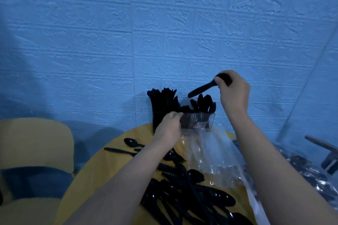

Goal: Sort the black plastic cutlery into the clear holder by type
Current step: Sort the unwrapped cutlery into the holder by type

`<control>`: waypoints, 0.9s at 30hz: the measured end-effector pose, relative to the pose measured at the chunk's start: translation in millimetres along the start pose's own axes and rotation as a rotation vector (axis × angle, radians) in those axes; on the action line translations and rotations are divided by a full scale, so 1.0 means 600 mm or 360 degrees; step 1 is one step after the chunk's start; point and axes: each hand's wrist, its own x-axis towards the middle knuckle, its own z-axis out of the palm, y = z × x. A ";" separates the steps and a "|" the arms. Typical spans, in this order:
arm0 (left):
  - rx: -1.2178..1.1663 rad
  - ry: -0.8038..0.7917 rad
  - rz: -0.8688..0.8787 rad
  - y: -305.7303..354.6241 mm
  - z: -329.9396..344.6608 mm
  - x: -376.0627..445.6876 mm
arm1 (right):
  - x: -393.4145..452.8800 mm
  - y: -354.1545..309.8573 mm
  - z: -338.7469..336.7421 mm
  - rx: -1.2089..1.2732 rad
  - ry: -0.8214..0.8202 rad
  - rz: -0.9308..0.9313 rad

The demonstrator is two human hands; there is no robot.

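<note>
The clear holder point(203, 122) stands at the far edge of the yellow table point(102, 170), against the blue wall. Black forks and knives point(162, 100) fill its left part and black spoons point(205, 104) its right part. My left hand point(171, 127) grips the holder's front wall. My right hand point(234, 90) pinches a black spoon point(203, 88) by its bowl, handle pointing down-left, just above the spoon compartment. A pile of loose black cutlery point(186, 190) lies on the table between my forearms.
A crumpled clear plastic bag point(219, 153) lies right of the pile, with more black cutlery point(307, 171) under plastic further right. Two loose spoons point(130, 141) lie left of the pile. Yellow chairs point(34, 142) stand at the left. A dark metal object point(327, 153) sits at the right edge.
</note>
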 end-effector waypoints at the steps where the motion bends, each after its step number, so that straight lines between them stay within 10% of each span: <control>1: 0.0163 0.0006 0.0053 -0.005 0.004 0.008 | 0.007 0.003 0.014 -0.0004 0.0020 -0.0023; 23: 0.0670 -0.0094 0.0199 -0.042 0.011 0.044 | 0.016 0.061 0.154 -0.1248 -0.1465 -0.0173; 27: 0.0499 -0.0209 0.0172 -0.036 -0.005 0.038 | 0.005 0.038 0.137 -0.1113 -0.1370 -0.0107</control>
